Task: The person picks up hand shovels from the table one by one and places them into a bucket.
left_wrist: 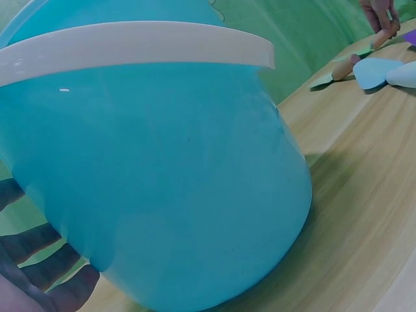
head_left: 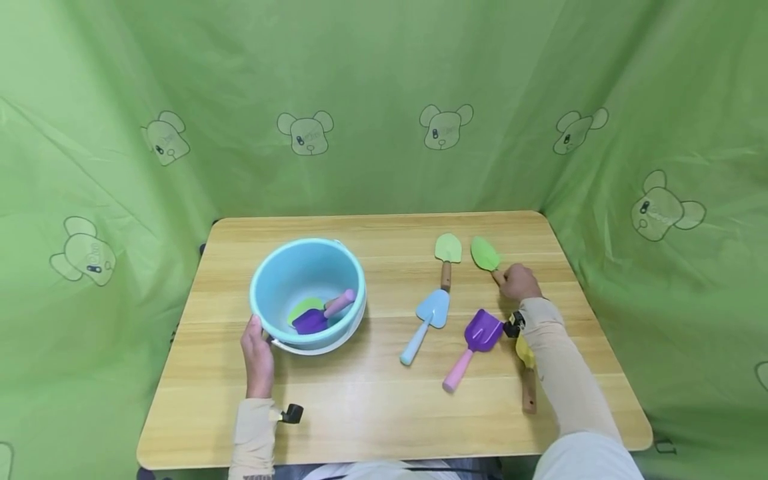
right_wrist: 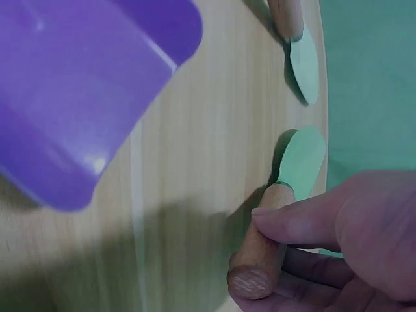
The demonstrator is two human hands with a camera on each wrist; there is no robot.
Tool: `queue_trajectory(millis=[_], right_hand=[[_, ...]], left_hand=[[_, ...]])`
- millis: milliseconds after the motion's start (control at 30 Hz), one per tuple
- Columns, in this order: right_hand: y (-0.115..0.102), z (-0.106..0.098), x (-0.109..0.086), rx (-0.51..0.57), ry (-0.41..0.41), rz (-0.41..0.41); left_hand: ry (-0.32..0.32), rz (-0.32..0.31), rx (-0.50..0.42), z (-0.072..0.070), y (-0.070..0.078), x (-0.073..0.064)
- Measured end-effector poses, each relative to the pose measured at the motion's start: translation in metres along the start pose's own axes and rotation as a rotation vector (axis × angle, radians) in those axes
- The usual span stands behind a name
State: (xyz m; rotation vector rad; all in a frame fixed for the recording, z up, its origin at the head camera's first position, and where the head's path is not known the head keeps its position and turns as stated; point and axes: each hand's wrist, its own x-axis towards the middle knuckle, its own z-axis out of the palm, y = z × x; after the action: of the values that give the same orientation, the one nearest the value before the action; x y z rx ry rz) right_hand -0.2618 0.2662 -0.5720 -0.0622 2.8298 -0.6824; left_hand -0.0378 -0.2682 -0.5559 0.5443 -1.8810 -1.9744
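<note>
My right hand (head_left: 521, 283) pinches the wooden handle (right_wrist: 260, 240) of a green pointed hand trowel (head_left: 485, 253) at the table's right rear, thumb on top and fingers beneath. My left hand (head_left: 258, 360) touches the near left side of a light blue bucket (head_left: 307, 250), its fingers (left_wrist: 42, 266) fairly straight against the outer wall. Inside the bucket lie a purple shovel with a pink handle (head_left: 341, 303) and something light green (head_left: 305, 308), partly covered by it.
Left of the held trowel lies a pale green shovel (head_left: 448, 248), with a light blue trowel (head_left: 433, 309) in front. A purple shovel (head_left: 483, 331) and a yellow tool (head_left: 525, 352), partly under the right forearm, lie nearer. The bucket's white handle (head_left: 324, 349) hangs at its front.
</note>
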Motion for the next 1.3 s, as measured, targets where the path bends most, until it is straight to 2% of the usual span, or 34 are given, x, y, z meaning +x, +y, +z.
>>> queue_trajectory(millis=[467, 1000, 1300], right_hand=[[-0.031, -0.01, -0.005, 0.028, -0.054, -0.064], [-0.077, -0.019, -0.011, -0.043, -0.005, -0.227], [-0.103, -0.027, -0.021, -0.057, -0.035, -0.263]], left_hand=[[-0.01, 0.011, 0.016, -0.001, -0.002, 0.002], [-0.003, 0.016, 0.006, 0.0, -0.001, 0.005], [0.005, 0.009, 0.017, -0.002, -0.002, 0.005]])
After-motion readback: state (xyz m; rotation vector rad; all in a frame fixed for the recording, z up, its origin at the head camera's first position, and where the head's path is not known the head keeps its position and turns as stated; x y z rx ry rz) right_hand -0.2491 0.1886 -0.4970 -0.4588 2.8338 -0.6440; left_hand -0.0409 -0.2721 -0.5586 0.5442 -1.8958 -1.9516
